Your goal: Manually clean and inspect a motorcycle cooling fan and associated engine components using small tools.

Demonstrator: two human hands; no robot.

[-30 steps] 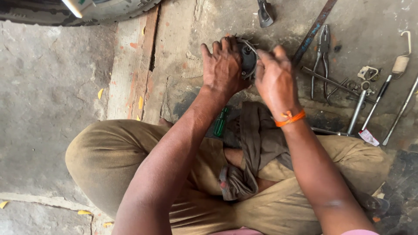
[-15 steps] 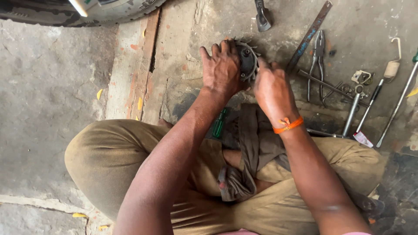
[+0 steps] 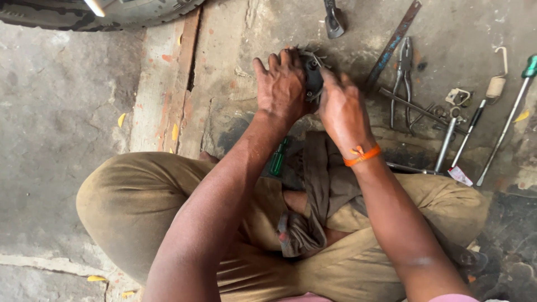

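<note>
Left hand (image 3: 284, 86) and right hand (image 3: 342, 109) both gripping dark round metal part (image 3: 313, 78) on concrete floor (image 3: 67, 112); steel pliers (image 3: 403, 78) and long screwdrivers (image 3: 503, 131) beside.

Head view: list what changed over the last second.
Little changed. Both hands stay on the dark round metal part; the right hand has slid lower along its right side, while the left hand keeps its grip from the left. The pliers, brown rag and green-handled screwdriver lie unmoved.

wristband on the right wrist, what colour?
Orange, a thin band knotted on top of the right wrist. Head view, the only one.
</note>
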